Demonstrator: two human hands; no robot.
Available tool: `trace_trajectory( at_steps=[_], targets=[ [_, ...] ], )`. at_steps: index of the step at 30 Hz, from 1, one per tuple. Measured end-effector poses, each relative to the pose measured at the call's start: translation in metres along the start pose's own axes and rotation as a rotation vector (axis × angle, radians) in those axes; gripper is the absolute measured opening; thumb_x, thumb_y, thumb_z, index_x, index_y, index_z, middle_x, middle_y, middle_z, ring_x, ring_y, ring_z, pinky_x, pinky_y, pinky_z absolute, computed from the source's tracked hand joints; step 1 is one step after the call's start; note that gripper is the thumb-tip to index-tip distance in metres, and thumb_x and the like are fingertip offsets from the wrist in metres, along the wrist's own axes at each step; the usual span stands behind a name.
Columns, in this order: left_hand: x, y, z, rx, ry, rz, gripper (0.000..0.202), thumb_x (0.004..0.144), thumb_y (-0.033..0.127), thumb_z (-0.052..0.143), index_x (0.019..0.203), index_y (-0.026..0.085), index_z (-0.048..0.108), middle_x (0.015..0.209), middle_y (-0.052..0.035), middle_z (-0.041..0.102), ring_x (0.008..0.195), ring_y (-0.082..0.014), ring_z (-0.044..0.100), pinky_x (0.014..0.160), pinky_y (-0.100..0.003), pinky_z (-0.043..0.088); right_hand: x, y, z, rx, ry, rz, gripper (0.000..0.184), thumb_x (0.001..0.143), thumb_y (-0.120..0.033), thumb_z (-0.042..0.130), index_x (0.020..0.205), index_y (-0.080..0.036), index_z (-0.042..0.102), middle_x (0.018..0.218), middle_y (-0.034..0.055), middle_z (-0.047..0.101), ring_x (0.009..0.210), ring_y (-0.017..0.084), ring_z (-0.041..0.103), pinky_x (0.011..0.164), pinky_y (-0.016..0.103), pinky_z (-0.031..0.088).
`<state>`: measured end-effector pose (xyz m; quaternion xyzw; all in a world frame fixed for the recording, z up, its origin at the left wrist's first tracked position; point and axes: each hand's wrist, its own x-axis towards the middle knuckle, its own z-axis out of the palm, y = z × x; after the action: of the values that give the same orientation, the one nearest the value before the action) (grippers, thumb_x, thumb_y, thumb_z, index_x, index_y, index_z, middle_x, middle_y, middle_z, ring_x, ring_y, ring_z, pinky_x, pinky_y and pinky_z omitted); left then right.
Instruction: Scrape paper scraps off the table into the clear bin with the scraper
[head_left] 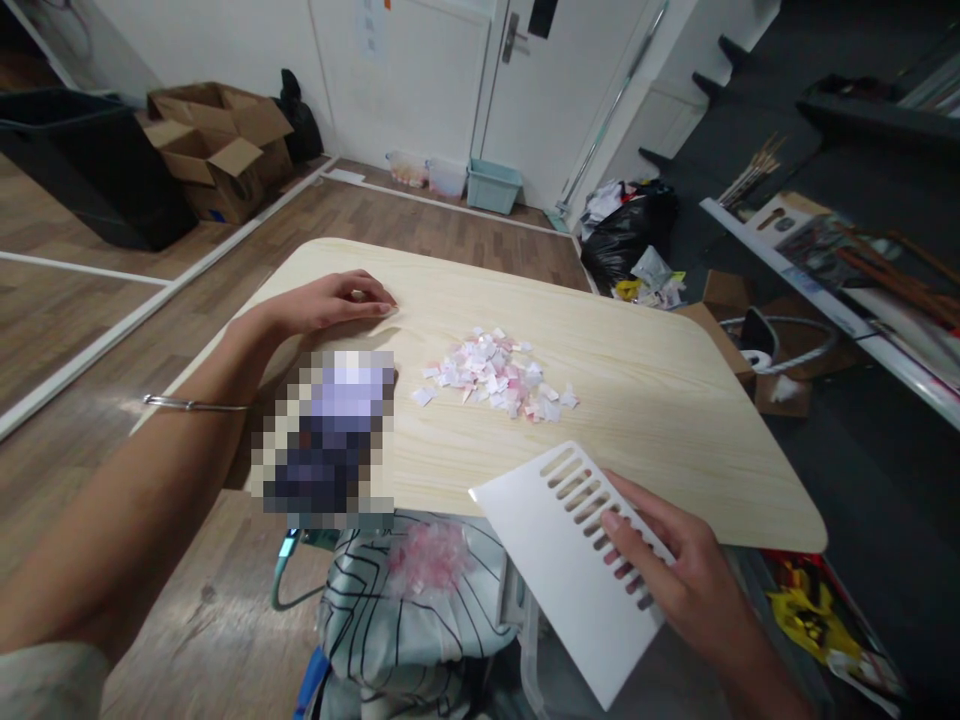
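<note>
My right hand (679,575) grips a white plastic dustpan-like scoop (555,555) with a row of slots, held tilted at the near edge of the light wooden table (675,420). A pile of small white and pink paper scraps (495,375) lies in the middle of the table, apart from both hands. My left hand (330,300) rests on the table's far left, fingers curled loosely with nothing visible in them; a thin bangle (191,404) sits on that forearm. A pixelated patch (330,440) hides something near the left edge.
Below the table's near edge a striped bag (405,620) holds pink scraps (431,555). Cardboard boxes (221,145) and a black bin (82,160) stand at the back left. A black rubbish bag (626,235), a teal tub (493,185) and cluttered shelves (862,270) are at the right.
</note>
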<state>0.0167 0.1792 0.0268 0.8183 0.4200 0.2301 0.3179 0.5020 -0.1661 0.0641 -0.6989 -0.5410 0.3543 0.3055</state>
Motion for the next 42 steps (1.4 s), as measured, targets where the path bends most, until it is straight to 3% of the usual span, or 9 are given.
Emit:
trace_trajectory(
  at_steps=[2,6,10,13,16,23,28,34,42],
  targets=[
    [0.0,0.001,0.0,0.002,-0.003,0.001,0.066,0.102,0.081,0.088,0.128,0.024,0.104,0.145,-0.0209,0.09,0.136,-0.0407,0.082,0.133,-0.06,0.063,-0.005,-0.001,0.003,0.0,-0.082,-0.009,0.06,0.112,-0.066,0.089,0.158,-0.028,0.099,0.153,0.0145,0.097,0.114,0.039,0.101,0.085,0.04,0.084],
    [0.0,0.001,-0.001,0.011,-0.011,-0.006,0.061,0.102,0.077,0.088,0.129,0.025,0.104,0.145,-0.0201,0.09,0.137,-0.0412,0.083,0.133,-0.061,0.062,-0.008,-0.008,0.0,0.025,-0.154,0.017,0.062,0.114,-0.067,0.087,0.16,-0.028,0.097,0.137,0.0135,0.102,0.087,0.034,0.098,0.074,0.04,0.082],
    [0.0,0.001,-0.001,0.015,-0.008,-0.009,0.062,0.102,0.079,0.087,0.128,0.025,0.104,0.144,-0.0205,0.09,0.136,-0.0411,0.083,0.13,-0.059,0.064,0.003,-0.01,-0.018,0.039,0.141,0.039,0.065,0.108,-0.07,0.093,0.155,-0.026,0.099,0.103,0.0105,0.101,0.084,0.035,0.097,0.07,0.039,0.079],
    [0.001,0.0,0.0,0.014,0.0,-0.004,0.065,0.101,0.082,0.087,0.128,0.026,0.104,0.143,-0.0196,0.091,0.136,-0.041,0.082,0.13,-0.059,0.065,0.023,-0.002,-0.04,0.022,0.368,0.044,0.068,0.104,-0.065,0.097,0.158,-0.025,0.097,0.106,0.0106,0.101,0.083,0.035,0.097,0.068,0.039,0.078],
    [0.001,-0.001,0.0,0.013,-0.001,-0.006,0.066,0.101,0.084,0.088,0.128,0.026,0.104,0.144,-0.0196,0.091,0.136,-0.0407,0.082,0.129,-0.058,0.065,0.045,0.009,-0.06,0.012,0.439,0.077,0.074,0.102,-0.06,0.097,0.165,-0.022,0.093,0.11,0.0112,0.102,0.085,0.036,0.097,0.067,0.039,0.078],
    [0.0,-0.002,0.0,0.027,-0.004,-0.018,0.069,0.102,0.087,0.086,0.129,0.026,0.104,0.146,-0.0196,0.091,0.136,-0.0398,0.082,0.127,-0.055,0.066,0.056,0.016,-0.078,-0.016,0.324,0.111,0.071,0.092,-0.052,0.104,0.156,-0.023,0.096,0.103,0.0096,0.101,0.078,0.037,0.095,0.06,0.041,0.076],
    [0.0,-0.004,0.0,0.038,-0.006,-0.009,0.071,0.102,0.09,0.083,0.13,0.028,0.104,0.147,-0.019,0.092,0.137,-0.0397,0.082,0.124,-0.054,0.067,0.047,0.005,-0.087,0.024,0.399,0.118,0.057,0.088,-0.051,0.103,0.139,-0.027,0.101,0.083,0.0076,0.094,0.061,0.034,0.086,0.048,0.042,0.069],
    [0.001,-0.005,0.0,0.022,-0.001,-0.02,0.077,0.099,0.094,0.086,0.131,0.026,0.104,0.147,-0.0199,0.092,0.136,-0.041,0.083,0.127,-0.056,0.067,0.054,-0.005,-0.084,0.037,0.458,0.112,0.06,0.079,-0.045,0.104,0.135,-0.024,0.101,0.08,0.0066,0.092,0.059,0.03,0.082,0.049,0.038,0.067],
    [0.0,-0.006,-0.001,0.023,-0.006,-0.014,0.074,0.101,0.092,0.087,0.132,0.027,0.104,0.148,-0.0195,0.091,0.138,-0.0402,0.083,0.129,-0.055,0.067,0.04,-0.015,-0.083,-0.07,0.296,0.062,0.047,0.076,-0.052,0.105,0.117,-0.027,0.105,0.083,0.0081,0.094,0.062,0.033,0.086,0.043,0.037,0.063]
  ],
)
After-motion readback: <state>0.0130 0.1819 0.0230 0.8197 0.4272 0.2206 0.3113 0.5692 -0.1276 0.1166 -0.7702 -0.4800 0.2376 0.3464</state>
